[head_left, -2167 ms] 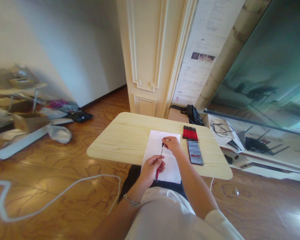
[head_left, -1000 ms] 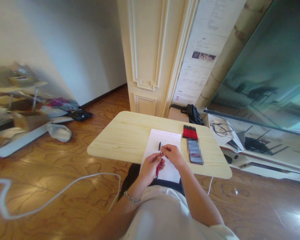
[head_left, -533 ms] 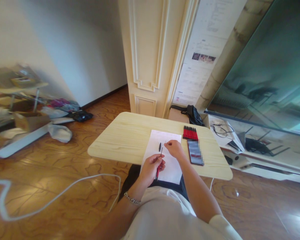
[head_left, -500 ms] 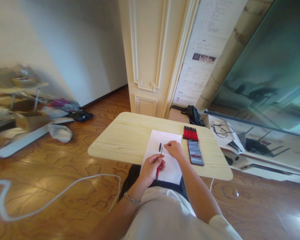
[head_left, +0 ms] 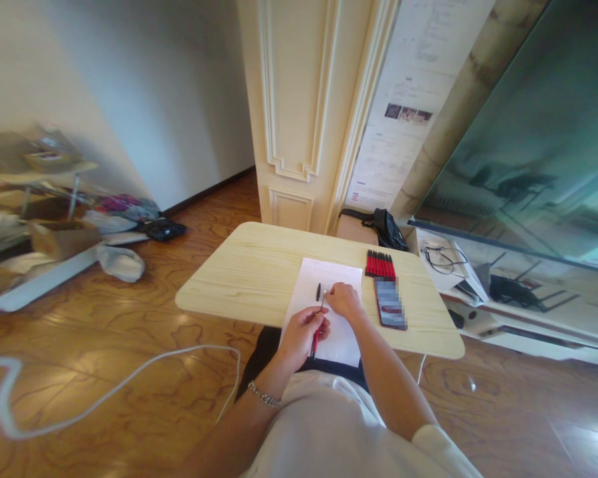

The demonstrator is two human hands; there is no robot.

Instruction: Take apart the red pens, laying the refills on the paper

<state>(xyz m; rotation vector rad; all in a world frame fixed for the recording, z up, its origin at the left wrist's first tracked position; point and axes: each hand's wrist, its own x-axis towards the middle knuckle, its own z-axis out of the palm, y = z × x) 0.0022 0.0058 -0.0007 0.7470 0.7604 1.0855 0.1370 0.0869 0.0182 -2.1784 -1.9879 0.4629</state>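
My left hand [head_left: 301, 335] is closed around a red pen barrel [head_left: 315, 342], held over a sheet of white paper [head_left: 336, 345]. A thin dark rod like a pen refill [head_left: 322, 303] sticks up out of its far end. Beside the rod's tip, my right hand [head_left: 345, 301] is closed in a pinch; whatever its fingertips hold is too small to make out. Just left of the rod, a small black pen part [head_left: 318, 292], perhaps a cap or tip, lies on the paper.
Several red pens with black ends [head_left: 380, 264] lie in a row on the wooden table [head_left: 229, 279]. Below them is a phone [head_left: 389, 305]. A black bag [head_left: 389, 229] rests behind the table, and a white cable [head_left: 129, 372] crosses the floor at left.
My right hand has shifted slightly down toward me, its fingers curling closer to the rod's tip. The left hand and the pen barrel stay in place.
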